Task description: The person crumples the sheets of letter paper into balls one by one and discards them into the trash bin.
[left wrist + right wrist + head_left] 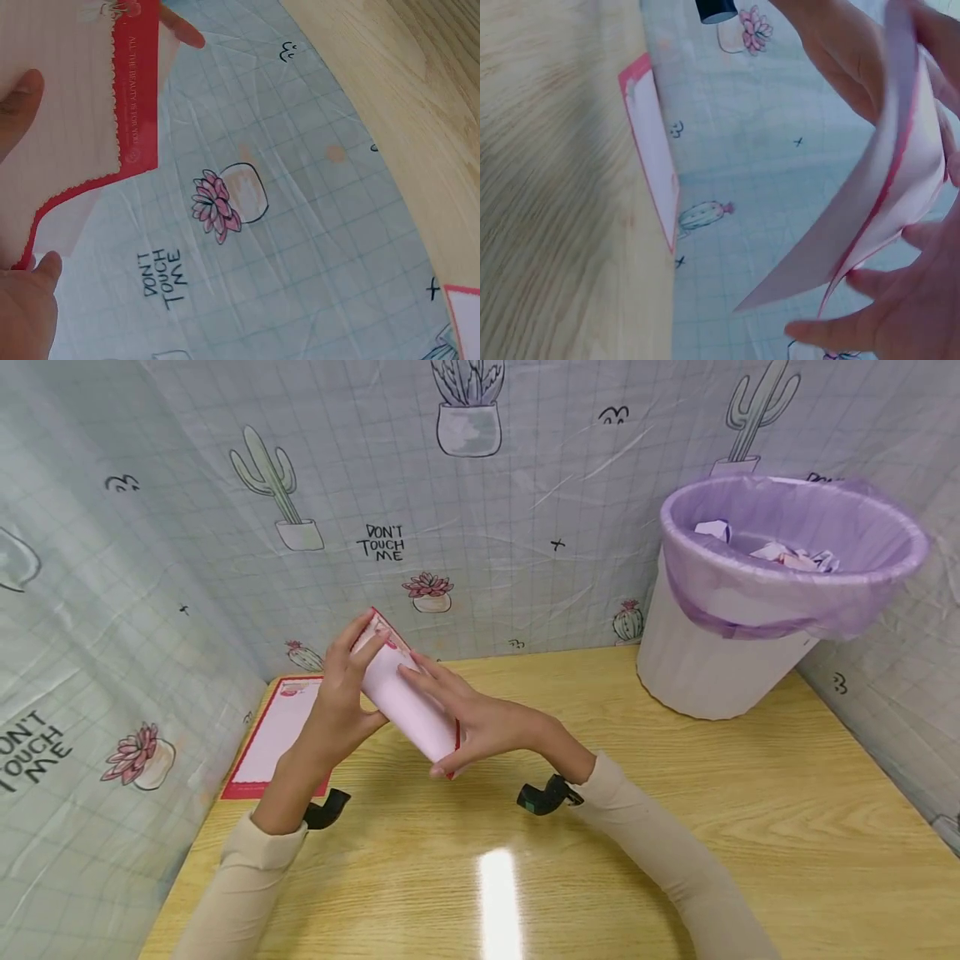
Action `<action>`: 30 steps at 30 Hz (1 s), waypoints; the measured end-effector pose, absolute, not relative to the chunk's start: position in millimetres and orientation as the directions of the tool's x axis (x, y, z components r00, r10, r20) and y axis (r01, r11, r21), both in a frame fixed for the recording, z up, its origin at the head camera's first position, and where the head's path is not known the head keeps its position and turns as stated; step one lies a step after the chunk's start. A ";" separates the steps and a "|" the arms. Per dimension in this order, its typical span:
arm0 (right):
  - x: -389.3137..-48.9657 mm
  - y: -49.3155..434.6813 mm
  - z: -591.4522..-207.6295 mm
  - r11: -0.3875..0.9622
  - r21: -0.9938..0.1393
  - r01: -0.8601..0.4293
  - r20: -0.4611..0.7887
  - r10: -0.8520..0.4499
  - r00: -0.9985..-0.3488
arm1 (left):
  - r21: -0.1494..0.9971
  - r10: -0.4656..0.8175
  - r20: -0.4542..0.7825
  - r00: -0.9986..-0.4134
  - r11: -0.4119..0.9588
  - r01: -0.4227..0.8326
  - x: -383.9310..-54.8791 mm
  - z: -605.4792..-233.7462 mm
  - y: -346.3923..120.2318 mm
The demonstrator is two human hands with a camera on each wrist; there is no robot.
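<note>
A red-bordered sheet of letter paper [408,702] is held above the table, bent into a curve. My left hand [337,697] grips its upper left part, fingers over the face and thumb near the lower side. At the right side, my right hand [483,718] holds the sheet, fingers spread on it and thumb by its lower corner. Ruled lines and small print on a red band show on the paper [75,112] in the left wrist view. In the right wrist view, a plain pale layer [817,232] lies against the bordered one; whether it is a separate sheet, I cannot tell.
Another red-bordered sheet [262,747] lies flat at the table's left, partly behind the left forearm. A white bin [697,652] with a purple liner [795,602] stands at the back right, crumpled paper [795,557] inside. Cactus-printed cloth [510,502] encloses the wooden table [600,877].
</note>
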State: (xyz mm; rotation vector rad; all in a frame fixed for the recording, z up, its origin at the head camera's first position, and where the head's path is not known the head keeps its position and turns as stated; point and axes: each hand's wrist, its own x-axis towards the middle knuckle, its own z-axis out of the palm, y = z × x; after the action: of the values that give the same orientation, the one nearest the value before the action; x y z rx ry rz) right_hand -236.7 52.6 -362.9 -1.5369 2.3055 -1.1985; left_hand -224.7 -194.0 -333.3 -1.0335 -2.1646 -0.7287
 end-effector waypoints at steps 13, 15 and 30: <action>-239.0 50.9 -359.8 0.310 -0.475 -0.824 0.507 -0.669 -0.544 | 0.388 0.514 0.547 -0.661 0.545 0.743 -202.9 -317.1 -182.8; -240.7 53.6 -357.9 0.291 -0.506 -0.812 0.532 -0.635 -0.559 | 0.435 0.525 0.492 -0.694 0.543 0.719 -201.5 -317.1 -182.6; -241.8 80.9 -334.8 0.129 -0.807 -0.577 0.435 -0.532 -0.726 | 0.731 0.620 0.292 -0.728 0.346 0.588 -193.1 -310.0 -166.7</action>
State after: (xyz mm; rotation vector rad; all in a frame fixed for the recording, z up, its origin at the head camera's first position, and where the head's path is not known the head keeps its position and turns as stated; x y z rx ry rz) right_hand -241.8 80.9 -334.8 -1.1756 2.3902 -1.7415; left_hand -193.1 -166.7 -310.0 -1.1712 -2.6072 -1.3909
